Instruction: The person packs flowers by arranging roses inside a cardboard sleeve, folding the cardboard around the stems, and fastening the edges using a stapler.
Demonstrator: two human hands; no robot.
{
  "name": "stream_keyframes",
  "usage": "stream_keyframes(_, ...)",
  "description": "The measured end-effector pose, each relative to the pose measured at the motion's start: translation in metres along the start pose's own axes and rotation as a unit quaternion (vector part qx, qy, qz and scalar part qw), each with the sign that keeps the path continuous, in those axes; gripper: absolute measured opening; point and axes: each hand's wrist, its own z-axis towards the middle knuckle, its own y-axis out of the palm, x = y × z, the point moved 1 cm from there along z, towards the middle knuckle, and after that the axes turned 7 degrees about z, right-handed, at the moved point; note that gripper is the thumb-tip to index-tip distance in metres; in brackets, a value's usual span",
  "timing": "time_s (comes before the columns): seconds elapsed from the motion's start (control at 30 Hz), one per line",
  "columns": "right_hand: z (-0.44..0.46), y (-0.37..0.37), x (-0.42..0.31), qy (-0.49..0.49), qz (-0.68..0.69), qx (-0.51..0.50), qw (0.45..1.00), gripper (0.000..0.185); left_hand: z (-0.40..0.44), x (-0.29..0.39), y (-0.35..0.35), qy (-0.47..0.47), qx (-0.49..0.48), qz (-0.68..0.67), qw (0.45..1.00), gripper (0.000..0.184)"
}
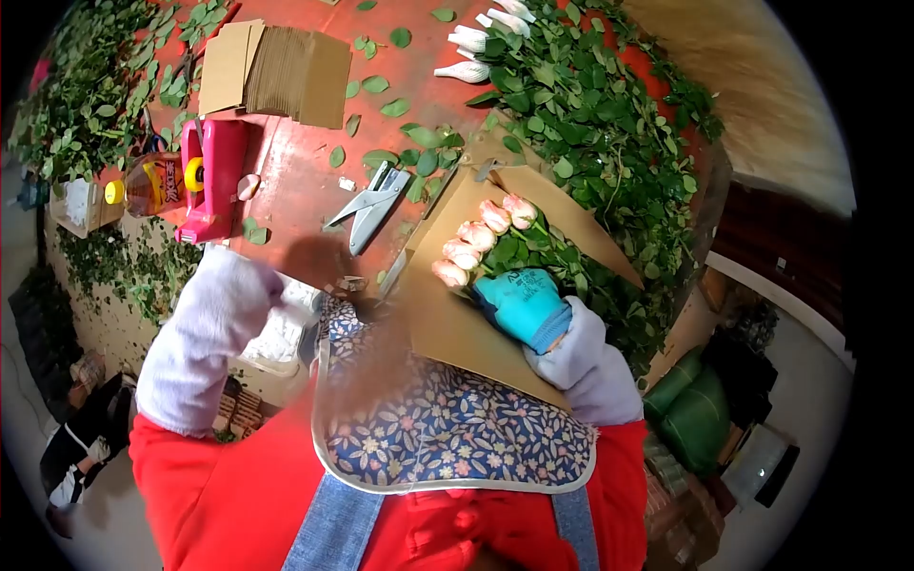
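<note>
My right hand [522, 305], in a turquoise glove with a pale fuzzy sleeve, is curled over the leafy stems of several pink-white roses [478, 234]. Its fingertips are partly hidden. The roses lie in a row on a brown cardboard sheet [447, 328], heads toward the left. My left arm, in a lavender fuzzy sleeve [205, 324], bends in over the table's near left edge. The left hand's fingers cannot be made out past the cuff, where the picture is smeared. Beyond the cardboard's left edge a grey stapler [371, 206] lies on the red table [295, 181].
A stack of cardboard pieces [295, 76] lies at the back left, near a pink tape dispenser [205, 181] and a yellow-capped bottle [152, 186]. Leafy stems [590, 133] with white-wrapped heads [466, 71] cover the right side. Loose leaves [395, 108] are scattered around.
</note>
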Motion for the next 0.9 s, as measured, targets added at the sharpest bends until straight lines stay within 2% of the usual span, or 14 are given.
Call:
stream_keyframes(0.1,0.002,-0.001,-0.002,-0.006,-0.012,0.001,1.0,0.008,-0.016,-0.008,-0.002,-0.032,-0.027,0.056,0.998,0.03)
stream_keyframes(0.17,0.003,-0.003,-0.003,0.006,-0.031,-0.027,0.999,0.007,-0.007,0.006,-0.001,0.007,-0.036,0.097,0.995,0.03)
stream_keyframes(0.27,0.003,-0.007,-0.007,0.005,-0.051,-0.025,0.998,0.007,0.028,0.053,0.001,0.118,-0.053,0.116,0.985,0.031)
stream_keyframes(0.37,0.003,-0.008,-0.009,-0.005,-0.055,-0.002,0.998,0.009,0.071,0.106,-0.005,0.232,-0.066,0.043,0.97,0.034)
stream_keyframes(0.43,0.003,-0.011,-0.01,0.019,-0.057,-0.039,0.997,0.012,0.097,0.114,0.024,0.392,0.088,0.126,0.907,0.041)
stream_keyframes(0.47,0.002,-0.011,-0.009,0.018,-0.054,-0.028,0.998,0.013,0.099,0.126,0.019,0.378,0.072,0.193,0.903,0.044)
stream_keyframes(0.5,0.0,-0.015,-0.01,0.021,-0.055,-0.022,0.998,0.013,0.105,0.129,0.022,0.397,0.075,0.183,0.896,0.043)
stream_keyframes(0.57,-0.003,-0.028,-0.014,0.033,0.006,0.025,0.999,0.015,0.118,0.135,0.032,0.433,0.043,0.256,0.863,0.04)
stream_keyframes(0.6,-0.005,-0.034,-0.015,0.017,0.032,0.09,0.995,0.019,0.12,0.136,0.038,0.432,0.051,0.268,0.859,0.034)
stream_keyframes(0.63,-0.005,-0.039,-0.018,0.02,0.033,0.091,0.995,0.019,0.118,0.136,0.034,0.435,0.049,0.269,0.858,0.034)
stream_keyframes(0.7,-0.003,-0.046,-0.022,0.106,0.016,0.216,0.97,0.019,0.112,0.137,0.026,0.44,0.089,0.268,0.853,0.032)
stream_keyframes(0.77,-0.001,-0.037,-0.016,0.123,0.011,0.205,0.971,0.018,0.112,0.139,0.039,0.412,0.09,0.285,0.861,0.03)
stream_keyframes(0.83,0.003,-0.015,-0.005,0.13,-0.063,0.146,0.979,0.019,0.112,0.139,0.041,0.382,0.251,0.184,0.87,0.026)
stream_keyframes(0.9,0.001,-0.013,-0.003,0.111,-0.053,0.149,0.981,0.02,0.112,0.139,0.039,0.405,0.297,0.158,0.851,0.02)
